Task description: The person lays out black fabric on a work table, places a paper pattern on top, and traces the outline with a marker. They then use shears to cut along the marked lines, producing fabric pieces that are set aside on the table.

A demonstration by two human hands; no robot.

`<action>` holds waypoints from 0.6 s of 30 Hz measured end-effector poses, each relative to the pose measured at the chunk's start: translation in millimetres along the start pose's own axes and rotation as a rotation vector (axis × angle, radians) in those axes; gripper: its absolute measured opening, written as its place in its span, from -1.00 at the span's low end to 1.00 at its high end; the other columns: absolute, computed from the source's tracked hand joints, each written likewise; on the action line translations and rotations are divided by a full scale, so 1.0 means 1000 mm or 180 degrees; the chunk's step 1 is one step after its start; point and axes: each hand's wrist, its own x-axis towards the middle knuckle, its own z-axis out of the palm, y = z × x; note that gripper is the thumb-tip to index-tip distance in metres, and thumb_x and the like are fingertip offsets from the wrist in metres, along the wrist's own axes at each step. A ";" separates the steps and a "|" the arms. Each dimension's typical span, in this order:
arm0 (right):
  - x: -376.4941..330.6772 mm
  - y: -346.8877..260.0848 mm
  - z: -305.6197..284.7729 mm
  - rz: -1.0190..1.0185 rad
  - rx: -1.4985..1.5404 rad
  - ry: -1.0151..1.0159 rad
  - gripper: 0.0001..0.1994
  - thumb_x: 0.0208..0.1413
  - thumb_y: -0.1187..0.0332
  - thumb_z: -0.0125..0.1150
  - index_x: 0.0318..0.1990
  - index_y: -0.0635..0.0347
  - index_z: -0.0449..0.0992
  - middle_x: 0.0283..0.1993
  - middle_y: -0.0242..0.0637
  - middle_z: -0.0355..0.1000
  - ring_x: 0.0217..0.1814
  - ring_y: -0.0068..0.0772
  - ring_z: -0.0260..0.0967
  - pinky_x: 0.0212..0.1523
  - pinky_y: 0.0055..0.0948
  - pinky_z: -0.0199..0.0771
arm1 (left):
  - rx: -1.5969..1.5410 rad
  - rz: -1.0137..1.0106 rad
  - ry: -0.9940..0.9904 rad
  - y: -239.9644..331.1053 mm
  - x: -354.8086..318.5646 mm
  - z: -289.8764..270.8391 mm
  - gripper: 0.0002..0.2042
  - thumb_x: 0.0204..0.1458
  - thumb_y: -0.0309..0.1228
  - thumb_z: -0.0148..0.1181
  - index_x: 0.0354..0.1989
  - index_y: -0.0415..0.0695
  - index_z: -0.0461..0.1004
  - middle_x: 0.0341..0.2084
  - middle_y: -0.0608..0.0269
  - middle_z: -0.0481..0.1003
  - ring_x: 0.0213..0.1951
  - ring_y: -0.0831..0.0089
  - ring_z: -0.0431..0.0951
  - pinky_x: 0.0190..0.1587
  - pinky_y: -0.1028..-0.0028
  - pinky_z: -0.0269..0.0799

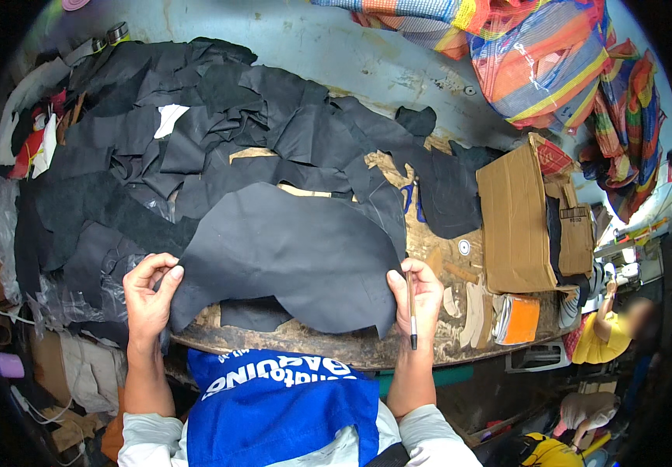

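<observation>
While the left hand (147, 300), curled nearly closed, pinches the sheet (289, 249) by the tabletop's (343, 353) near edge, the right hand (424, 302), likewise curled, holds sheet and pen (411, 307).

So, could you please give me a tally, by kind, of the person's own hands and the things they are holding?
Hands, left hand and right hand: 2
Black sheet: 1
Pen: 1
Total: 4

L sleeve (149, 442): pale grey-wht, ends nr elbow
R sleeve (434, 437): same pale cloth, creased
Garment front (281, 416): brt blue, bold wht lettering up top
Strip (389, 456): dk, by R side of blue
L hand (149, 292), R hand (423, 300): both bare
</observation>
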 end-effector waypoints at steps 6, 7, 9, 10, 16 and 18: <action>-0.005 -0.006 0.001 0.0073 0.0266 0.0072 -0.80 -0.03 0.66 0.22 -0.24 0.28 0.41 -0.38 -0.54 0.26 -0.43 -0.82 0.09 -0.42 -0.81 0.12 | -0.0122 0.0075 0.0017 0.013 -0.005 -0.005 -0.89 -0.07 -0.67 0.18 -0.35 -0.29 0.46 -0.47 0.40 0.36 -0.42 0.71 0.31 -0.36 0.69 0.22; -0.005 -0.003 -0.001 0.0054 0.0249 0.0101 -0.80 -0.03 0.67 0.21 -0.24 0.29 0.41 -0.39 -0.54 0.26 -0.43 -0.82 0.09 -0.42 -0.81 0.12 | -0.0141 0.0038 -0.0018 0.013 -0.006 -0.007 -0.89 -0.07 -0.67 0.18 -0.35 -0.29 0.46 -0.47 0.39 0.36 -0.42 0.71 0.31 -0.36 0.69 0.22; -0.008 0.007 -0.007 0.0036 0.0207 0.0154 -0.81 -0.03 0.67 0.21 -0.25 0.29 0.41 -0.41 -0.54 0.26 -0.44 -0.83 0.09 -0.42 -0.82 0.11 | -0.0173 -0.0064 -0.0066 0.008 -0.010 -0.010 -0.89 -0.08 -0.67 0.18 -0.35 -0.28 0.46 -0.48 0.39 0.37 -0.43 0.71 0.31 -0.37 0.69 0.22; -0.011 0.015 -0.010 0.0149 0.0136 0.0117 -0.81 -0.03 0.68 0.20 -0.25 0.29 0.41 -0.42 -0.54 0.27 -0.45 -0.83 0.09 -0.42 -0.82 0.12 | -0.0075 -0.0339 -0.0175 0.004 -0.012 -0.011 -0.89 -0.08 -0.66 0.19 -0.35 -0.28 0.46 -0.48 0.39 0.38 -0.43 0.71 0.31 -0.37 0.68 0.23; -0.040 0.067 -0.010 0.0396 -0.1773 -0.0904 -0.87 -0.06 0.62 0.17 -0.32 0.28 0.43 -0.44 -0.33 0.40 -0.47 -0.52 0.36 -0.45 -0.54 0.34 | 0.1602 -0.1496 -0.1476 -0.040 -0.024 -0.012 -0.74 -0.19 -0.49 0.30 -0.28 -0.29 0.50 -0.60 0.34 0.41 -0.53 0.63 0.34 -0.44 0.56 0.30; -0.051 0.072 -0.007 -0.0465 -0.2791 -0.1016 -0.83 -0.19 0.62 0.17 -0.36 0.26 0.44 -0.43 -0.10 0.38 -0.46 -0.12 0.40 -0.44 -0.34 0.37 | 0.2032 -0.1264 -0.1538 -0.047 -0.032 -0.011 -0.65 -0.25 -0.44 0.36 -0.23 -0.28 0.50 -0.61 0.24 0.39 -0.54 0.55 0.36 -0.43 0.52 0.33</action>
